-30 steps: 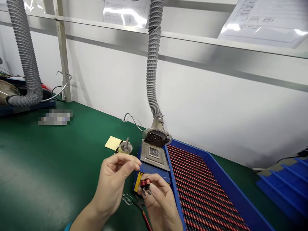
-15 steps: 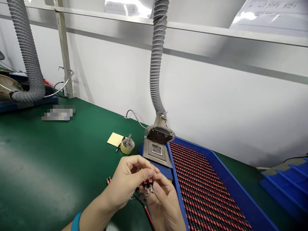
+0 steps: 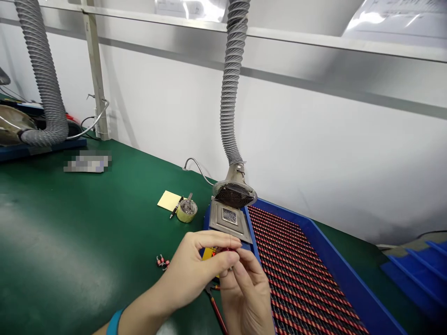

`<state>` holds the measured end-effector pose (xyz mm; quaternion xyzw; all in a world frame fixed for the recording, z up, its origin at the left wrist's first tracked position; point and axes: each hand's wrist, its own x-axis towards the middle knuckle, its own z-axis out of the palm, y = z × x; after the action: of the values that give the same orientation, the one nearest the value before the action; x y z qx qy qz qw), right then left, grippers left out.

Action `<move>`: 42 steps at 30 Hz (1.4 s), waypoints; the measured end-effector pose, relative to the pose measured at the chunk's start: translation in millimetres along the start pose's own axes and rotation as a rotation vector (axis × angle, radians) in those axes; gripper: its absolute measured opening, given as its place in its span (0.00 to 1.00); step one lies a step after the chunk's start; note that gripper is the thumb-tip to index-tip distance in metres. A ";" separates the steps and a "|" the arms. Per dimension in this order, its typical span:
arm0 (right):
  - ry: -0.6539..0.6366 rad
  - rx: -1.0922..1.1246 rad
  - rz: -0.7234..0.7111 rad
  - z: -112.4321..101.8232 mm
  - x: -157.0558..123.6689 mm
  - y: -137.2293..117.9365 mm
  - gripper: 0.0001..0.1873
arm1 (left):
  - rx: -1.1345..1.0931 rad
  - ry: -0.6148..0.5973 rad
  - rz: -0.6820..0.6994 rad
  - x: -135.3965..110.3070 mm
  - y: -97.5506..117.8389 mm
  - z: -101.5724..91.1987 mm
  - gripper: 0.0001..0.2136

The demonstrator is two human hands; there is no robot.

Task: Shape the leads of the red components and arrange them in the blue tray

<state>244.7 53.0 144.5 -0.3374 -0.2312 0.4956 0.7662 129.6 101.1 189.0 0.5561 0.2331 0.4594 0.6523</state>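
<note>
A small red-wound coil (image 3: 222, 250) sits mostly hidden between my fingers, with a metal lead showing below it. My left hand (image 3: 199, 265) pinches it from the left between thumb and index finger. My right hand (image 3: 246, 293) rises from below, its fingertips on the coil too. Both hands are just in front of a metal solder station (image 3: 229, 218). A pair of red-handled pliers (image 3: 217, 312) lies under my right hand. Several tiny coils (image 3: 162, 262) lie on the green mat left of my hands.
A blue tray (image 3: 344, 274) packed with rows of red coils stands to the right. Behind my hands are a yellow note pad (image 3: 169, 200), a pen (image 3: 176, 208) and a small solder-filled cup (image 3: 186, 211). Ribbed grey fume hoses (image 3: 232, 83) rise behind the station.
My left hand has moved right and closed onto the coil, which my right hand held alone a second ago. The coil is now mostly hidden, and the view has shifted slightly.
</note>
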 end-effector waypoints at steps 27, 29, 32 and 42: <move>-0.239 -0.292 -0.093 -3.6 -3.0 -39.8 0.15 | -0.267 -0.281 -0.194 -10.9 4.4 1.8 0.23; -0.307 -0.341 -0.011 -5.6 -4.0 -43.1 0.16 | -0.247 -0.370 -0.242 -10.3 6.3 -1.1 0.26; -0.348 -0.322 0.043 -2.9 -3.8 -40.9 0.09 | -0.124 -0.396 -0.285 -9.2 8.3 -2.5 0.30; -0.077 -0.160 -0.156 -6.6 0.8 -53.0 0.10 | 0.070 -0.329 -0.297 -13.5 14.6 -2.6 0.32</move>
<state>281.5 37.0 179.7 -0.3592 -0.3249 0.4269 0.7637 116.1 90.2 199.2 0.6054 0.2185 0.2531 0.7223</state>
